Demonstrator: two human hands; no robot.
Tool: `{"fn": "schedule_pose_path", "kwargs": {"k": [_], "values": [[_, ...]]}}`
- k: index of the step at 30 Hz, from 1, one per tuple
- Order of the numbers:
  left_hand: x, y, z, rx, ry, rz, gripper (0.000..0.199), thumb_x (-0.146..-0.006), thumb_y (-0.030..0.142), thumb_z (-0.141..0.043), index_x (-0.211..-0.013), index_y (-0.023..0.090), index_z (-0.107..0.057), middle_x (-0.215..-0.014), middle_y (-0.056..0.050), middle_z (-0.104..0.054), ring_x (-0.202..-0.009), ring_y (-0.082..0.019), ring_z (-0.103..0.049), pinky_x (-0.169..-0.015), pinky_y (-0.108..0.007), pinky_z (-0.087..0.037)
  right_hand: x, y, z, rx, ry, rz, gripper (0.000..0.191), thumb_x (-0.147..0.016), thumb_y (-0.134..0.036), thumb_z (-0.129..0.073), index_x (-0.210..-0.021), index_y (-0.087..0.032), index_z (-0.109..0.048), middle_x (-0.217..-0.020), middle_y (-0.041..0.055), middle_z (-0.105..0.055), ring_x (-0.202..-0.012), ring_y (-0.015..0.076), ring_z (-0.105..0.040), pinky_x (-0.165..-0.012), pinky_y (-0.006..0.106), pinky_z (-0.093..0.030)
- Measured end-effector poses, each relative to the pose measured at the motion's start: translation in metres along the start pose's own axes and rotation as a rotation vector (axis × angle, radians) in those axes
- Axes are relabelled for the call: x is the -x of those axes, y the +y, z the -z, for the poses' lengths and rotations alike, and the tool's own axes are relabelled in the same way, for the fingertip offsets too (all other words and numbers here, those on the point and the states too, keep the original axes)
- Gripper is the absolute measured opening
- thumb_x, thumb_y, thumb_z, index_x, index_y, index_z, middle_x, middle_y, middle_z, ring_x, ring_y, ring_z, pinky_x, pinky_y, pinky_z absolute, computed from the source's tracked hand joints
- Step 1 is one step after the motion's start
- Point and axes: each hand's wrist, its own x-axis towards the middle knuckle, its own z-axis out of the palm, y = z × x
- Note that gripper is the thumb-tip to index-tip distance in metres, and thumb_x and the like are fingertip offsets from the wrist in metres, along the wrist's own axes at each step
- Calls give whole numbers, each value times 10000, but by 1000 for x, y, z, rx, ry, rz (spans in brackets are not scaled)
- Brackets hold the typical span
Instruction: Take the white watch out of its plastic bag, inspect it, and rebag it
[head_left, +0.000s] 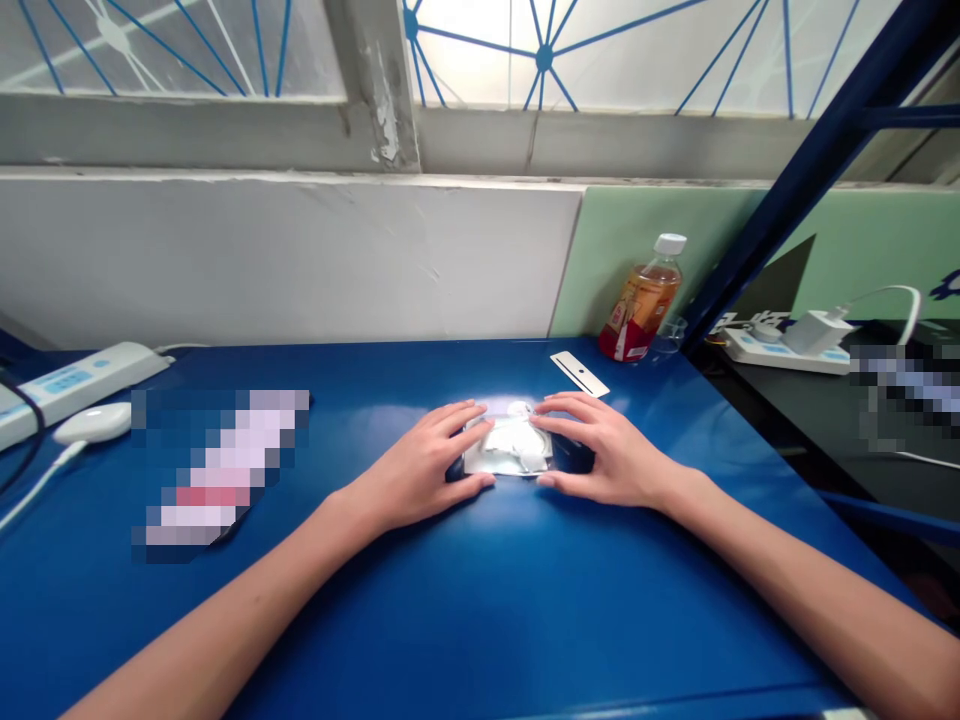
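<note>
On the blue table point(480, 600) lies a small clear plastic packet point(510, 445) with something white, like a coiled cable, inside. My left hand point(431, 462) is at the packet's left side, fingers apart, fingertips touching or just over its edge. My right hand point(604, 455) is at its right side, thumb and fingers spread, fingertips at the upper and lower right corners. Neither hand is closed round the packet. Beyond my right hand lies a flat white card point(580, 373) with a dark stripe.
A bottle point(641, 300) with a white cap stands at the back right by a blue metal post. On the left are a power strip point(82, 385), a white charger point(94, 424) and a pixelated object point(232, 460). Another power strip point(787, 350) sits at the right.
</note>
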Motion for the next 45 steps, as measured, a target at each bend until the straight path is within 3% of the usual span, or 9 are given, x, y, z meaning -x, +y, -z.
{"fn": "schedule_pose_path", "kwargs": {"k": [3, 7, 11, 15, 19, 24, 28, 37, 45], "values": [[1, 2, 0, -22, -6, 2, 591, -911, 448, -627, -1399, 137, -505, -1486, -182, -451, -1385, -337, -397, -1101, -494, -396, -1, 1, 4, 15, -66, 25, 707, -764, -553, -731, -1308, -126, -582, -1281, 182, -613, -1182, 339, -564, -992, 503, -492], [0, 5, -1, -8, 3, -14, 512, -984, 405, -527, -1416, 134, -482, -1445, -174, -498, -1366, -316, -420, -1097, -485, -400, 0, 5, 4, -27, -90, 32, 467, -887, -316, -643, -1317, -146, -580, -1244, 163, -644, -1136, 293, -598, -960, 454, -512], [-2, 7, 0, 120, 113, 5, 389, -1022, 371, -459, -1336, 168, -565, -1347, -136, -576, -1264, -270, -528, -1043, -423, -456, 0, 2, 1, -135, 52, 12, 305, -954, -223, -551, -1244, -198, -643, -1199, 125, -676, -1084, 255, -630, -912, 415, -527], [-5, 12, 0, 310, 279, 60, 262, -1007, 347, -509, -1145, 193, -670, -1164, -76, -671, -1028, -196, -661, -893, -313, -535, -2, -9, 1, -391, 219, -143, 194, -934, -237, -596, -1093, -200, -700, -1053, 87, -723, -924, 205, -678, -821, 337, -549], [-4, 17, -3, 329, 421, 91, 228, -975, 260, -568, -1185, 190, -623, -1050, -44, -707, -804, -134, -682, -724, -244, -553, -5, -16, 3, -629, 165, -408, 218, -888, -302, -655, -1070, -183, -665, -762, 27, -716, -649, 158, -642, -621, 280, -531], [1, 20, -3, 127, 255, -26, 239, -940, 292, -602, -1147, 179, -639, -1135, -92, -688, -998, -231, -656, -867, -383, -543, -3, -12, -1, -574, 25, -456, 190, -880, -320, -647, -1013, -185, -642, -618, -25, -639, -520, 118, -542, -519, 244, -441], [4, 20, 3, 59, 93, -50, 499, -861, 449, -684, -1255, 154, -600, -1251, -144, -631, -1176, -307, -568, -973, -464, -501, -2, -9, -1, -330, -34, -397, 115, -891, -297, -617, -890, -194, -668, -561, -42, -553, -502, 113, -471, -485, 248, -368], [6, 13, 4, -23, 8, 18, 616, -869, 583, -629, -1329, 176, -591, -1400, -173, -544, -1353, -363, -435, -1067, -526, -428, 0, -9, 1, -93, -70, 1, 471, -850, -470, -665, -1207, -164, -640, -1204, 153, -659, -1136, 295, -594, -955, 443, -500], [6, 9, 5, -29, 3, 116, 655, -847, 629, -628, -1310, 166, -611, -1442, -183, -506, -1391, -365, -394, -1081, -539, -411, 1, -8, -2, -45, -50, -31, 471, -843, -458, -666, -1205, -157, -660, -1320, 183, -599, -1222, 332, -562, -987, 499, -500]]}}
